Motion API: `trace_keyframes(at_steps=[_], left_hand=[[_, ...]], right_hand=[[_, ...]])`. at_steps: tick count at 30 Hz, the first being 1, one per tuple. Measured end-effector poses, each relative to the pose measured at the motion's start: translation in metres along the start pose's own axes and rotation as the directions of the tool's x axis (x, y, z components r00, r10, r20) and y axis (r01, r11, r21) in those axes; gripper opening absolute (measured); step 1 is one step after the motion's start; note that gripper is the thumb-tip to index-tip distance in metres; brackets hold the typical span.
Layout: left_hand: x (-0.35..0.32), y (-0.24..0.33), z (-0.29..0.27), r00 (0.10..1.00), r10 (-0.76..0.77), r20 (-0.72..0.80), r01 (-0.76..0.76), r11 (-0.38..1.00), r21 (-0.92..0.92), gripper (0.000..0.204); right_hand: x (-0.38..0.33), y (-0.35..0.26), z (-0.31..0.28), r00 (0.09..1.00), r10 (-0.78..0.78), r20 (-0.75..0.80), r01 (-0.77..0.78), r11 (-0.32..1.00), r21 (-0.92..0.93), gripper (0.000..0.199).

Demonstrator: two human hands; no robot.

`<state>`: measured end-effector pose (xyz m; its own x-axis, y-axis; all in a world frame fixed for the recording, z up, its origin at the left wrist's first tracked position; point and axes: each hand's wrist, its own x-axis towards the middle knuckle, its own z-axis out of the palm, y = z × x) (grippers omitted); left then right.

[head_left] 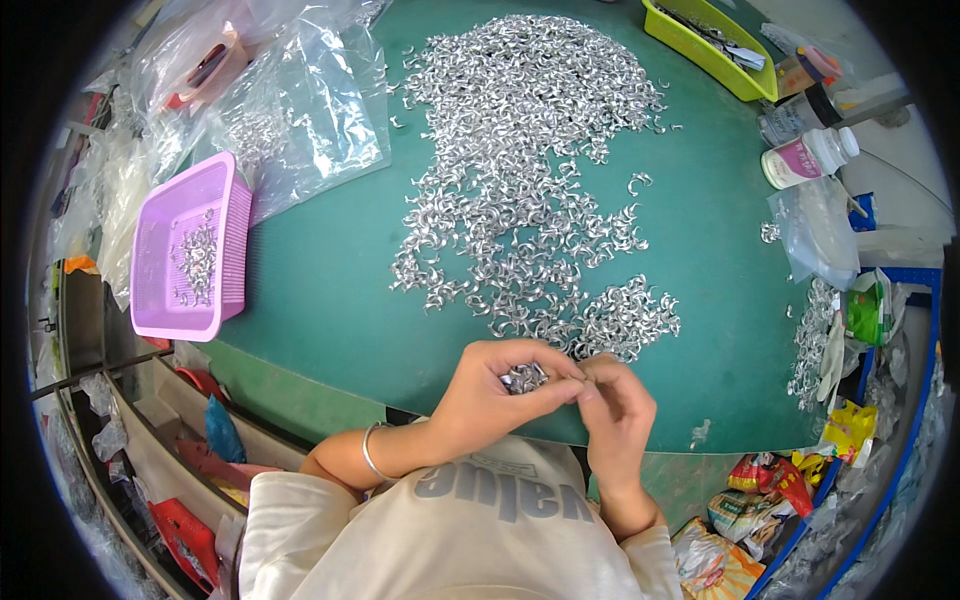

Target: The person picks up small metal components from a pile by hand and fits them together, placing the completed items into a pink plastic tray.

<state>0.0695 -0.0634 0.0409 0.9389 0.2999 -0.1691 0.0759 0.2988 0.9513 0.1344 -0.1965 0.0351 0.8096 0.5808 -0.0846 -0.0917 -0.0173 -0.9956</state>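
Both hands meet near the table's near edge, left hand cupped around small metal clips, right hand fingertips pinched together on one.

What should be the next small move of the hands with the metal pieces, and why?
Probably the right hand should pull one piece free with its fingers. The left hand already cups a small bunch of silver curved pieces, and the right fingertips meet it at the bunch's edge. The large pile and the pink basket lie farther away on the green table.
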Motion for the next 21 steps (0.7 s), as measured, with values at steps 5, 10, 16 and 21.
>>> trace_keyframes(at_steps=[5,10,16,21], left_hand=[[0.004,-0.005,-0.002,0.936,-0.347,0.050,0.343,0.877,-0.338,0.011],[0.012,-0.025,-0.013,0.895,-0.386,0.223,0.437,0.660,-0.612,0.016],[0.017,-0.020,-0.008,0.901,-0.423,0.093,0.398,0.727,-0.560,0.016],[0.013,-0.030,-0.025,0.919,-0.384,0.093,0.353,0.691,-0.631,0.023]], right_hand=[[0.012,-0.002,0.001,0.819,-0.543,0.183,0.516,0.562,-0.646,0.012],[0.067,0.018,-0.033,0.941,-0.338,0.030,0.274,0.703,-0.656,0.027],[0.103,0.036,-0.030,0.954,-0.129,0.270,0.298,0.330,-0.896,0.054],[0.066,0.018,-0.025,0.864,-0.019,0.502,0.449,0.477,-0.755,0.049]])
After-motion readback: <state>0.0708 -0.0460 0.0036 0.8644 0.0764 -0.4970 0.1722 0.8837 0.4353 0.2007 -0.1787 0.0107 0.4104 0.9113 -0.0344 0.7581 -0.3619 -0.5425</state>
